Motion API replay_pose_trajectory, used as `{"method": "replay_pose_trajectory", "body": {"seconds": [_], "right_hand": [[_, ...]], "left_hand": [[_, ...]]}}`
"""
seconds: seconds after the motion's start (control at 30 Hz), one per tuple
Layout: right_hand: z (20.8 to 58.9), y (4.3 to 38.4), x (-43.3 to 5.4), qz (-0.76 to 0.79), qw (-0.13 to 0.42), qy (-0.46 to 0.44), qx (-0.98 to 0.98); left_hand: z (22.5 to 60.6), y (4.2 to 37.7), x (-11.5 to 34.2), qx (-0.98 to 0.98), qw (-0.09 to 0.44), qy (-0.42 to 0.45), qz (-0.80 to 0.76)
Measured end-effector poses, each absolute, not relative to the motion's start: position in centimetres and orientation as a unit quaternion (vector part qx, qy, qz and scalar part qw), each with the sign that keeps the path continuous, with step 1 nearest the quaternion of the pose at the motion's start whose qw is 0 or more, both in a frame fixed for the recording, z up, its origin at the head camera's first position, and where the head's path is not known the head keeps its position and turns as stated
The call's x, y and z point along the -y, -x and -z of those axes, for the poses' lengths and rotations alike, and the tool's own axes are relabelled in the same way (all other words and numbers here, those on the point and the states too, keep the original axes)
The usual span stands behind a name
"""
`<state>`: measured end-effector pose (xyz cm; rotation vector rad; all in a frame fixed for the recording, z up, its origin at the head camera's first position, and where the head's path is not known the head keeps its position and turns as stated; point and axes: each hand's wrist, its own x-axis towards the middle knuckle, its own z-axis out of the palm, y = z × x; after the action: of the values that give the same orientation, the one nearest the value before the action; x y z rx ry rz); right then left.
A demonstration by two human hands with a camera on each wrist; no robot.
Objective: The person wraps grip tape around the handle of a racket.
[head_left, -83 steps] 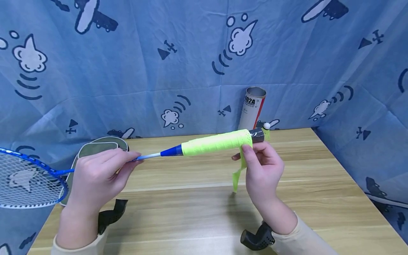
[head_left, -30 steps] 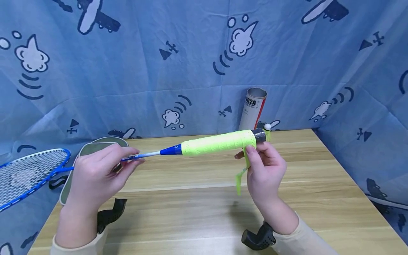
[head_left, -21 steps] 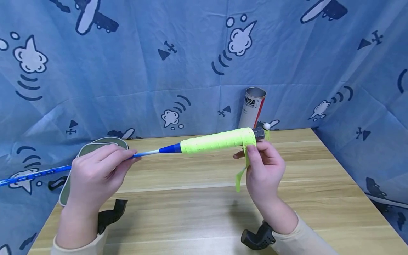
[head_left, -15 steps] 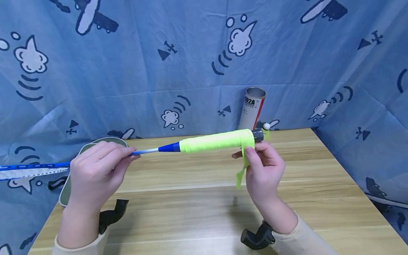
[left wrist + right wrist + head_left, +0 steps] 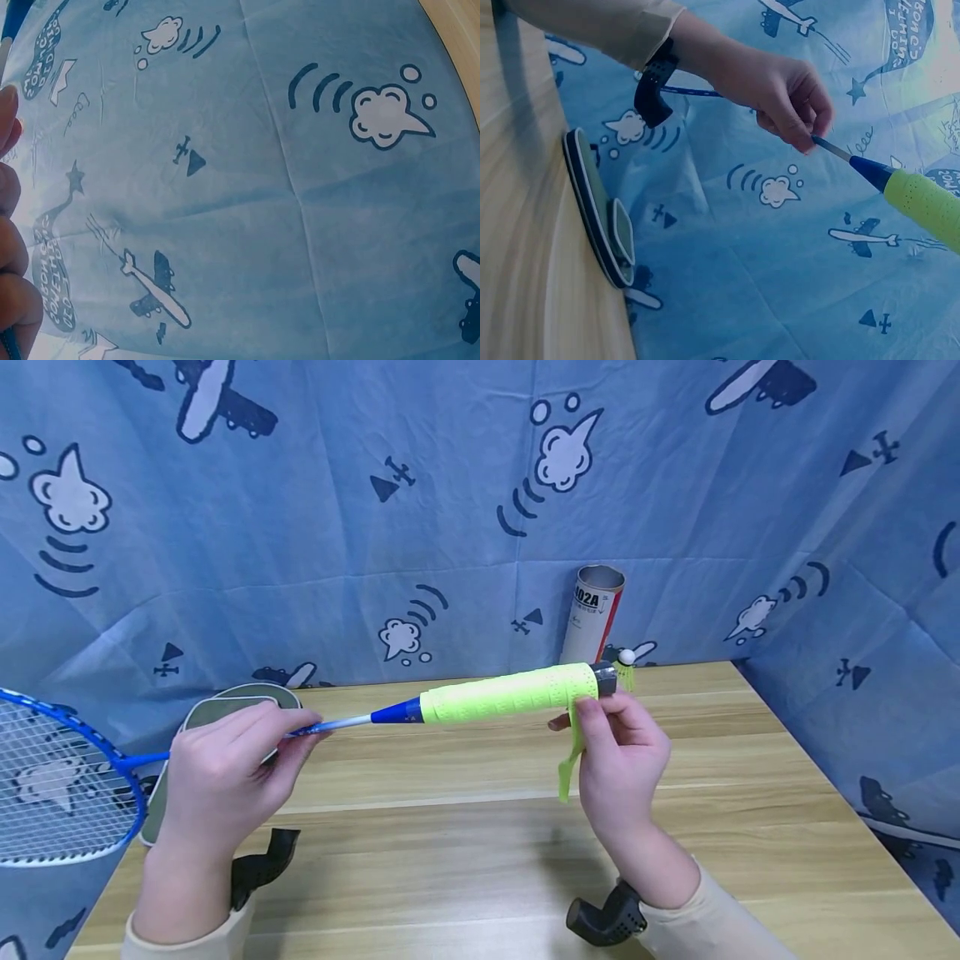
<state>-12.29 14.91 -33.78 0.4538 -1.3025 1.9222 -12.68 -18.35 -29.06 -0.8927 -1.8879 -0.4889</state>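
Observation:
A blue badminton racket (image 5: pixel 131 762) is held sideways above the table, its strung head off to the left. My left hand (image 5: pixel 228 768) pinches its thin shaft between thumb and fingers; the right wrist view also catches that left hand (image 5: pixel 787 97) on the shaft. Bright yellow-green overgrip tape (image 5: pixel 506 693) is wrapped around most of the handle, up to the dark butt end (image 5: pixel 604 678). My right hand (image 5: pixel 622 752) pinches the tape close to the butt, and a short loose tail of it hangs below the thumb. In the left wrist view only curled fingers (image 5: pixel 15 300) show.
A shuttlecock tube (image 5: pixel 591 618) stands upright at the table's back edge, with a yellow shuttlecock (image 5: pixel 626 667) beside it. A green case with pale piping (image 5: pixel 247 693) lies at the back left, partly behind my left hand. Patterned blue cloth (image 5: pixel 450 527) hangs behind the wooden table (image 5: pixel 435 877).
The racket has turned about its shaft: its head went from face-on to edge-on and back to face-on. The wrap reaches slightly nearer the butt, and the loose tail is a little shorter.

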Motion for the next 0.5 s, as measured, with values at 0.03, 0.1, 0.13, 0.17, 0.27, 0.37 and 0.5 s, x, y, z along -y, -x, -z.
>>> {"method": "replay_pose_trajectory", "body": {"seconds": [0.03, 0.1, 0.13, 0.17, 0.27, 0.37, 0.5], "right_hand": [[33.75, 12.28, -14.88, -0.757, 0.375, -0.188, 0.501], [33.65, 12.25, -14.83, -0.766, 0.368, -0.209, 0.483], [33.61, 12.25, -14.81, -0.770, 0.367, -0.218, 0.474], [33.56, 12.25, -14.79, -0.771, 0.366, -0.224, 0.470], [33.48, 12.28, -14.75, -0.772, 0.370, -0.227, 0.464], [33.47, 12.34, -14.75, -0.766, 0.381, -0.206, 0.476], [33.51, 12.35, -14.79, -0.754, 0.390, -0.176, 0.498]], "left_hand": [[29.09, 12.70, 18.36, 0.771, 0.479, 0.367, 0.203], [29.13, 12.74, 18.38, 0.769, 0.479, 0.369, 0.207], [29.15, 12.76, 18.39, 0.769, 0.478, 0.370, 0.209], [29.15, 12.75, 18.41, 0.768, 0.477, 0.371, 0.210], [29.12, 12.82, 18.32, 0.765, 0.480, 0.372, 0.214], [29.03, 12.88, 18.18, 0.764, 0.485, 0.368, 0.212], [28.95, 12.85, 18.06, 0.768, 0.488, 0.362, 0.203]]}}
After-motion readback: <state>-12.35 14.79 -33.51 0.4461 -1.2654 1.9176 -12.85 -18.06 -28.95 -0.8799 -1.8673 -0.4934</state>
